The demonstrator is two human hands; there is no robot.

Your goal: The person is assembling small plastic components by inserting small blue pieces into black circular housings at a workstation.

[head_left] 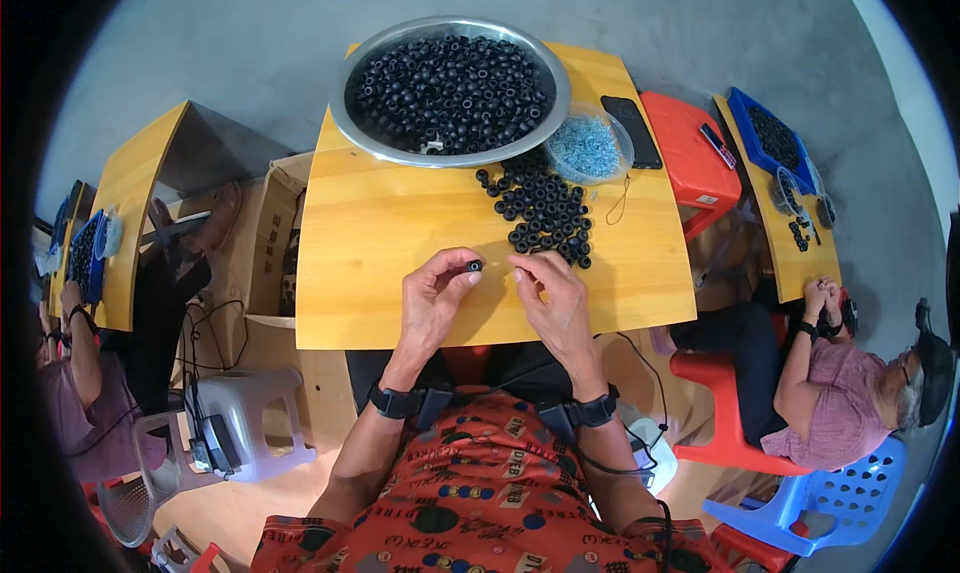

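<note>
Evidently pinching one black bead-like piece (474,266) between thumb and fingers of the left hand (432,298), over the near part of the yellow surface (400,213). Gripped by the tips, probably to leave the end uncovered and facing the right hand (558,303), near but apart. On the right, fingers bent with tips drawn close; cannot tell whether pressed together or pinching something tiny. Noting a loose heap of like pieces (545,213) just beyond the right hand, presumably for short reaching. Noting also a full steel bowl (450,160) and a clear tub (624,145) of blue bits farther off, likely to spare working room. Looks squat, rounded, dark, with a pale ring at the visible end; too small for finer detail.
</note>
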